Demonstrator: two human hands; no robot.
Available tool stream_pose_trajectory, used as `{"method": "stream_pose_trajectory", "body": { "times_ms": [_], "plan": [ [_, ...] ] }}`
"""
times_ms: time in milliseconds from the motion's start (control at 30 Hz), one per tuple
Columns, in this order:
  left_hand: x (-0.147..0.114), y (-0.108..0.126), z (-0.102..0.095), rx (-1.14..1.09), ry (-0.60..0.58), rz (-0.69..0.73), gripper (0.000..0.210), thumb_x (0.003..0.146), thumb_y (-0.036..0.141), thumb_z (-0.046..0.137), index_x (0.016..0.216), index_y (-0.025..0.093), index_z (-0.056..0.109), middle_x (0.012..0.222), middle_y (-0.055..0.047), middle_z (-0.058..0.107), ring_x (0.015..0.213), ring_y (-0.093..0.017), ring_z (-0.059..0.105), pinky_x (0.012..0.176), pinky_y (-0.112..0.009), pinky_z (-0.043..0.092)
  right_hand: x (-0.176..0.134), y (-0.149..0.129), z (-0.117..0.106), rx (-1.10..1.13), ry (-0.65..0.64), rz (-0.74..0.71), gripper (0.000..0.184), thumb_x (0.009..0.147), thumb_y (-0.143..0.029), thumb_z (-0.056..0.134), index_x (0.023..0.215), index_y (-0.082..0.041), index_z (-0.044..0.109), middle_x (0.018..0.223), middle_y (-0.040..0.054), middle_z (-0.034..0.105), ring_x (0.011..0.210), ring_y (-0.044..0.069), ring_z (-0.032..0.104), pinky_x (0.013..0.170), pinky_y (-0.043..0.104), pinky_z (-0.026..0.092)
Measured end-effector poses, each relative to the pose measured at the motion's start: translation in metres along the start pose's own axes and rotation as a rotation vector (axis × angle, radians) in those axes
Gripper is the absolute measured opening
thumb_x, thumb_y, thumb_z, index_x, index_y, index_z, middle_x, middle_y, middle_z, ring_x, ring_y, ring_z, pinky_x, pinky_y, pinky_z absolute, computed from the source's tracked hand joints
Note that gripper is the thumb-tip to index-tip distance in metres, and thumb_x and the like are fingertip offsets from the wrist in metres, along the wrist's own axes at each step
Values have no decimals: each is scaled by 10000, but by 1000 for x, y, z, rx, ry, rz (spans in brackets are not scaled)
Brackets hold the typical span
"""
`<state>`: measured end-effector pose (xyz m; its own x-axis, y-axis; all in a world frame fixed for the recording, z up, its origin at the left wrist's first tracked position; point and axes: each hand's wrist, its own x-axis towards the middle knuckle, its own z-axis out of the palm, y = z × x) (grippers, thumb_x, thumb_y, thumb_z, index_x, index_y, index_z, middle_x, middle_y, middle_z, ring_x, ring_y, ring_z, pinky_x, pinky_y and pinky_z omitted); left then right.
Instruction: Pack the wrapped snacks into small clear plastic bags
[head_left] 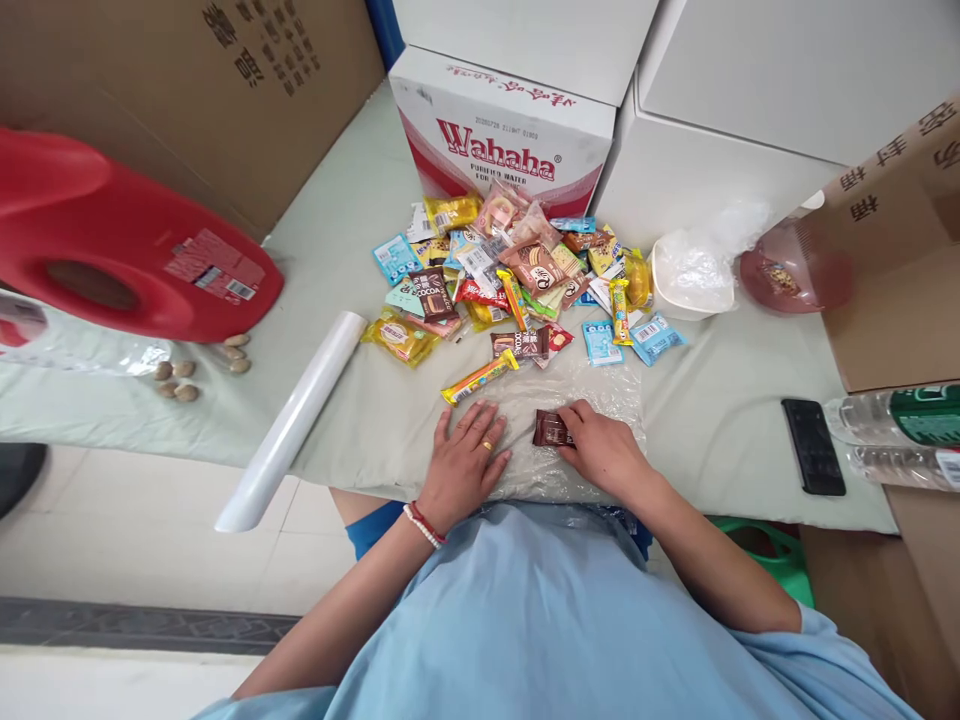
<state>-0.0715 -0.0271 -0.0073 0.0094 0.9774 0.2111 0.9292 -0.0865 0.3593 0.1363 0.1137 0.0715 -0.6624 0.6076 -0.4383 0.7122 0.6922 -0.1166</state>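
My left hand [466, 462] lies flat on the table with its fingers spread, resting near the edge of a clear plastic sheet or bag [611, 395]. Between thumb and fingers, my right hand [606, 450] grips a small dark brown snack packet [549, 428] on the clear plastic. Just beyond my left fingertips is a yellow stick-shaped snack packet [480, 378]. Behind it spreads a heap of wrapped snacks, among them a brown cocoa packet [433, 293], a brown wafer packet [536, 265], a blue packet [658, 338] and a yellow packet [401, 338].
A Wahaha water carton [502, 140] stands behind the heap. To the left are a white roll [300, 410], a red jug [142, 240] and several walnut-like nuts [184, 370]. On the right are a white bowl [686, 300], phone [814, 447] and water bottles [900, 415].
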Motion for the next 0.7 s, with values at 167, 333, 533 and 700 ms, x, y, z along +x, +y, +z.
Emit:
{"method": "stream_pose_trajectory", "body": {
  "times_ms": [167,333,533,700],
  "plan": [
    [-10,-7,0,-15,31,59,415,1036,248,536,1448,208,559,1499,-118,629,1484,-304,490,1268,-594,242,0,-4,-1,-12,1,-7,409,970,-311,625,1352,-170,584,1345,146,619,1019,287,712,755,363,528],
    [-17,-15,-3,-69,76,81,550,1006,165,533,1546,229,453,1545,-141,581,1510,-297,460,1254,-596,299,-5,1,7,96,44,-13,537,961,-347,660,1455,-184,527,1434,153,573,1052,303,708,784,393,570],
    [-33,-31,-28,-170,-68,385,806,847,-64,433,1589,247,383,1572,-132,555,1537,-237,424,1292,-578,277,-62,58,31,355,389,-252,384,963,-89,460,1289,-192,635,1231,125,663,1090,243,661,875,377,591],
    [-44,-44,-28,-115,-258,473,728,848,-83,454,1484,263,518,1652,-175,434,1527,-265,444,1266,-597,317,-114,80,68,164,280,-442,694,829,42,496,1460,-236,571,1539,120,548,1446,302,456,1185,579,429]
  ]
}}
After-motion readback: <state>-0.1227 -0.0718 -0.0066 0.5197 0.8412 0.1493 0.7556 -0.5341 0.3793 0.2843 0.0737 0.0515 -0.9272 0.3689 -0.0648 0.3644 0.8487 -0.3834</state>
